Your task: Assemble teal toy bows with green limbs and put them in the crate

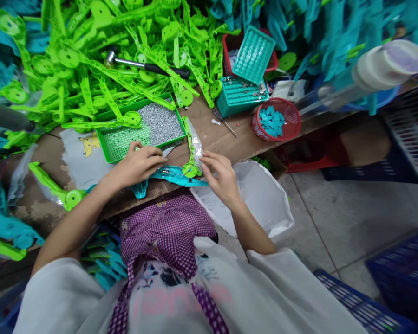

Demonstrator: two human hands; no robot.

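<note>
A turquoise plastic part (176,175) with a small metal piece in it lies at the table's front edge. Across its right half rests a lime-green arm-shaped part (190,170) with a round end and a clear plastic strip (196,144). My left hand (139,163) is bent over the turquoise part's left side, beside the green tray's front edge. Its fingers are drawn together, and whatever they hold is hidden. At the green part's lower right, my right hand (223,178) closes thumb and fingers on the edge by the clear strip.
A green tray (107,150) holds many small metal pieces (162,123). Behind it, lime-green parts (90,60) are heaped, with a hammer (146,66) on top. To the right are a screwdriver (226,124), teal baskets (226,104) and a red basket (256,130) of turquoise pieces.
</note>
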